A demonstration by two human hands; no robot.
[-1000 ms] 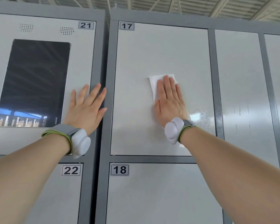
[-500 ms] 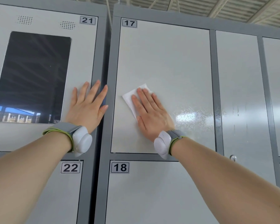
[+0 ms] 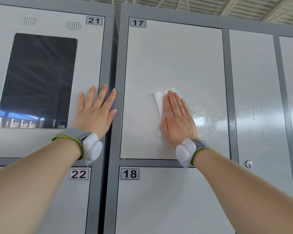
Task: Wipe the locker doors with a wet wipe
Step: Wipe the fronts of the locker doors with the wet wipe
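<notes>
**Flat palm presses wipe to door 17**

The white, folded, rectangular wet wipe [image 3: 159, 102] lies flat against the pale grey metal locker door numbered 17 [image 3: 172, 56], a little below the door's middle. It is smooth, with a crisp long edge. Only its left strip and top corner show, at 10 to 12 o'clock of the right hand [image 3: 178, 120] that covers the rest. That hand is spread flat, fingers straight and together, pointing to 12 o'clock and pressing the wipe to the door. At the hand's 3 o'clock a wet, speckled sheen [image 3: 208, 119] glistens on the paint.

At 9 o'clock of the wipe, the left hand [image 3: 96, 114] rests open with fingers fanned on the grey door numbered 21 [image 3: 91, 56]; its fingertips reach across that door's right edge. A dark glossy rectangular window [image 3: 39, 78] fills that door at the hand's 10 o'clock. Both wrists wear grey bands with white pods [image 3: 185, 152].

Doors 18 [image 3: 159, 200] and 22 [image 3: 66, 208] sit at 6 o'clock of the hands. A narrow grey door [image 3: 254, 98] at 3 o'clock carries a round silver keyhole lock [image 3: 248, 164].
</notes>
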